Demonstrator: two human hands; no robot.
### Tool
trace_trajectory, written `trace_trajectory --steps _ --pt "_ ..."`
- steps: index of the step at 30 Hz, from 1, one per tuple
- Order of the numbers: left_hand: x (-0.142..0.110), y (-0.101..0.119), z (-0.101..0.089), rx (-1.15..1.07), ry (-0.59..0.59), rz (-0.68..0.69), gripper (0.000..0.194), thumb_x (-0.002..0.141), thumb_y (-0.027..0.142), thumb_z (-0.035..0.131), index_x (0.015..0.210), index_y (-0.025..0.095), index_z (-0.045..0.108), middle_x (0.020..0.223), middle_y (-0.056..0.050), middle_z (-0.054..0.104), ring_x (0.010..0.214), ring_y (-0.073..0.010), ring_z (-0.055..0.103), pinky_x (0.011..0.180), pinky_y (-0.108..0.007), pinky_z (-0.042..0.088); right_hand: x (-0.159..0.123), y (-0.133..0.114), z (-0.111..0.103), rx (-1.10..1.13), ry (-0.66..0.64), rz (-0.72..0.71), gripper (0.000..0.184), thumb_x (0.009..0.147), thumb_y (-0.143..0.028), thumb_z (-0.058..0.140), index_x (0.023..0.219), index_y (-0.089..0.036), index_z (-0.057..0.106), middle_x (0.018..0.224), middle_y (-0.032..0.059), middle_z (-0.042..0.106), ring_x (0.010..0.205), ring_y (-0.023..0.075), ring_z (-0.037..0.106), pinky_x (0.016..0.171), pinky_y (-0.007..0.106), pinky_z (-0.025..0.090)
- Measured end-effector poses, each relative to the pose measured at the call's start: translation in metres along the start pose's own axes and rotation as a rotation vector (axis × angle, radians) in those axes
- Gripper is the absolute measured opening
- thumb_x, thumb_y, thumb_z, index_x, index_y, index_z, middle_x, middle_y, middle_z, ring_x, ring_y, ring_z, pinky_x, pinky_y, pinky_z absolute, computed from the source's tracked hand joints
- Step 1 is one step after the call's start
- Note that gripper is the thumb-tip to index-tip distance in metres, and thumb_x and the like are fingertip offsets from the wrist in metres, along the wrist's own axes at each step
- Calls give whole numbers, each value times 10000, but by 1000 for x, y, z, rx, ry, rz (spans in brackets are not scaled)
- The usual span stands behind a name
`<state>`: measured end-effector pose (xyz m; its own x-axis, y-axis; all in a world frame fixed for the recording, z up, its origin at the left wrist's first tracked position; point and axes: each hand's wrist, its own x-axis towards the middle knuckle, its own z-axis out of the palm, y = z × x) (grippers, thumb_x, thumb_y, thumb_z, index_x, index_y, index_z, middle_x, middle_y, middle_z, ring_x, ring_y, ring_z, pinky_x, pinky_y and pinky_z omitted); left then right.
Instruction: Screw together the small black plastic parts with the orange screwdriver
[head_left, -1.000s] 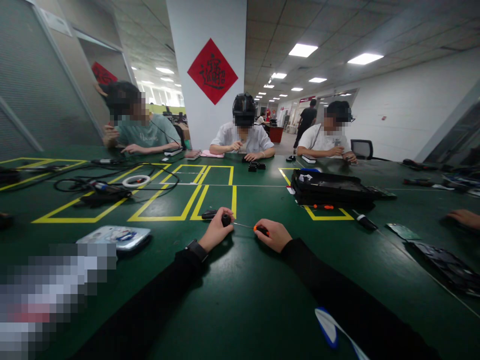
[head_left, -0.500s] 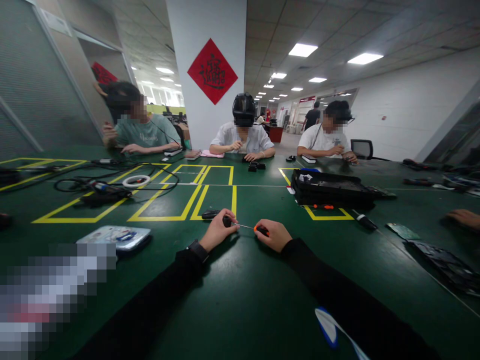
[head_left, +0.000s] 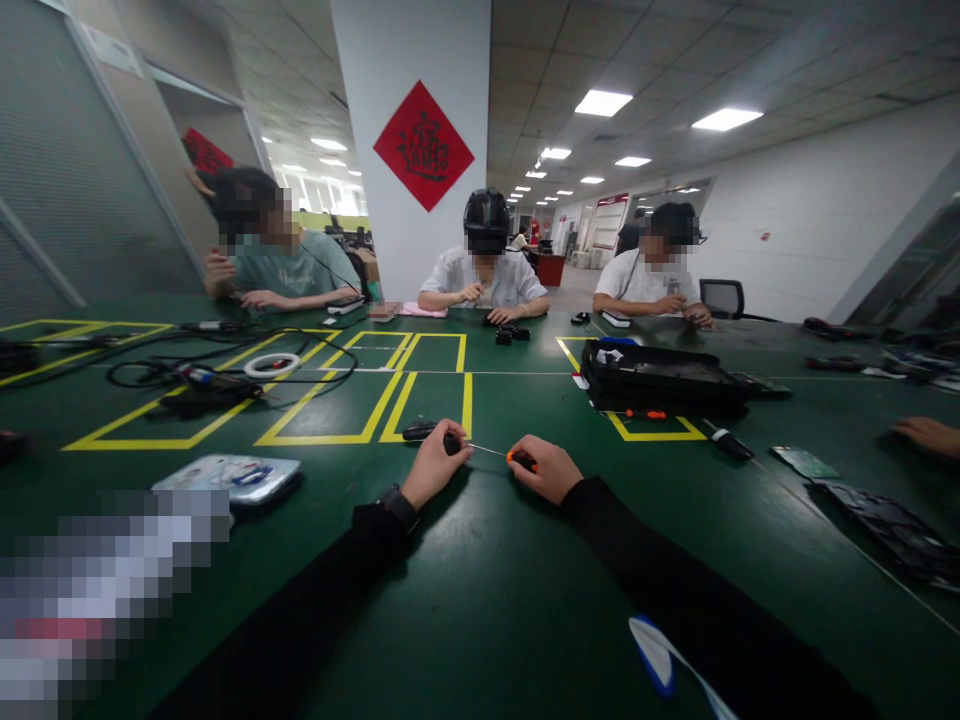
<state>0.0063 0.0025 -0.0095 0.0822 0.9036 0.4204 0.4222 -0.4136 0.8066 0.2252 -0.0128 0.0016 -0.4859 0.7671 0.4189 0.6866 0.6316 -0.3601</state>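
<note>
Behind the rightmost of three seated people (head_left: 484, 275), a walker (head_left: 628, 236) had slipped almost out of sight. One green table (head_left: 457, 620) lay open between two black-sleeved forearms (head_left: 300, 610). One stack of black trays (head_left: 660, 378) sat beyond the right hand (head_left: 547, 468), well apart. That hand gripped one screwdriver (head_left: 523, 461) by its orange-and-black handle; the left hand (head_left: 435, 468) pinched one round black part (head_left: 452, 443) — whether the shaft touched it, one couldn't tell.
</note>
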Motion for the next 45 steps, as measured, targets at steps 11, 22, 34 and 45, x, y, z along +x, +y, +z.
trace_trajectory --steps 11,22,34,45 --pt "-7 11 -3 -241 -60 -65 442 608 37 406 1013 204 350 888 -8 477 827 -125 473 746 -263 395 2 -23 -6 -27 124 -132 291 720 -253 570 993 -171 512 947 82 511 917 210 446 808 353 369" --pt "-19 41 14 -559 -341 -16 588 760 252 501 1281 199 234 941 -61 545 891 -170 528 817 -319 421 2 -46 -3 50 173 -231 611 707 -240 574 1262 -204 320 1231 102 391 1133 237 353 962 422 296" --pt "-16 36 10 -349 -206 33 347 830 318 380 1153 195 407 1072 -60 543 979 -163 513 880 -321 380 6 -32 -4 54 273 -99 666 637 -317 646 1222 -177 361 1122 105 431 1059 235 399 920 389 341" --pt "-4 -4 -15 426 -96 177 266 806 361 410 914 188 581 833 -50 528 822 -178 491 764 -315 385 -31 103 -53 -259 181 621 498 610 -594 563 864 -166 550 913 59 430 747 169 495 722 318 412"
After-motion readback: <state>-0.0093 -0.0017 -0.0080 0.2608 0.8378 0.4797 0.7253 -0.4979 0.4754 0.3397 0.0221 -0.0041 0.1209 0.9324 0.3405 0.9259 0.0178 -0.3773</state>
